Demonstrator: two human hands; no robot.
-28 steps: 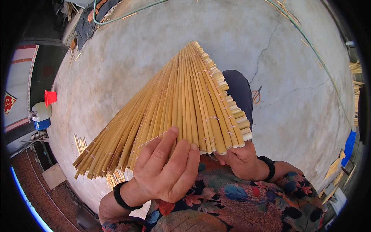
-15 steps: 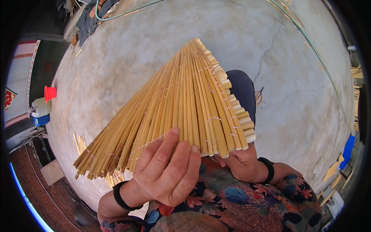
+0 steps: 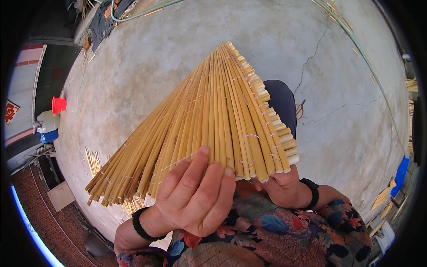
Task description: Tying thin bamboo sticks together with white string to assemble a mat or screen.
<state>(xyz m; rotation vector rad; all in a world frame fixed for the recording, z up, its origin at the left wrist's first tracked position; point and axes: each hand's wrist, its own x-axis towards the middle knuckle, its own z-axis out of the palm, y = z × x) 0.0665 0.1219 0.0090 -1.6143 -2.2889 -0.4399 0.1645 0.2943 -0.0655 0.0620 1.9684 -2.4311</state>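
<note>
A mat of straw-coloured reed stalks [image 3: 205, 107], stitched with rows of pale pink thread, spreads before me like a fan, narrow at the far end. Its right border shows a column of cut stalk ends. My left hand [image 3: 191, 196] grips the near edge, the fingers lying bent over the top of the stalks and the thumb out of sight. At the near right corner, my right hand [image 3: 287, 184] holds the mat from below, its fingers mostly hidden under the stalks. Both wrists wear black bands.
Orange-handled scissors [image 3: 300, 111] lie on the concrete floor [image 3: 147, 66] beyond my dark-clad knee [image 3: 281, 100]. A loose reed bundle [image 3: 92, 161] is at the left, below a red bucket [image 3: 58, 106] and a blue-and-white container [image 3: 48, 127]. A green hose [image 3: 356, 46] crosses the far right.
The mat's near right corner has shifted slightly right and toward me, along with my right hand. My left hand keeps its place on the near edge, drifting a little rightward.
</note>
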